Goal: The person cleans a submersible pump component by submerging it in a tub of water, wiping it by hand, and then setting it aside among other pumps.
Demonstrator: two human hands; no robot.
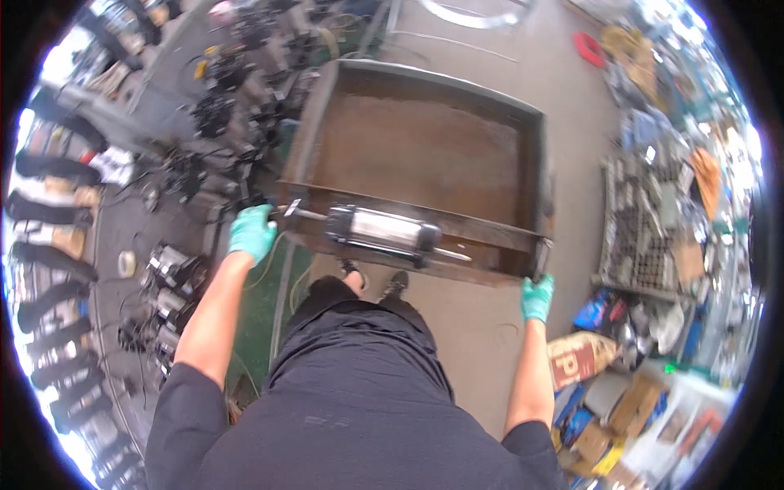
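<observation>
A shallow brown metal cart (437, 88) with raised walls stands in front of me, a bar dividing off a narrow strip along its near side. My left hand (254, 234), in a green glove, is closed at the cart's near left corner. At the near right corner my right hand (536, 300), gloved the same way, has its fingers wrapped round the edge. Between them, a cylindrical motor (384, 229) with black ends and a silver middle lies across the near strip. Its thin shaft sticks out at both ends. The picture is somewhat blurred.
Several dark motors (175, 282) with cables line the left side. On the right stand a wire crate (641, 237) of parts, a brown paper sack (581, 358) and cardboard boxes (635, 406). A red object (588, 50) lies on the floor at the far right.
</observation>
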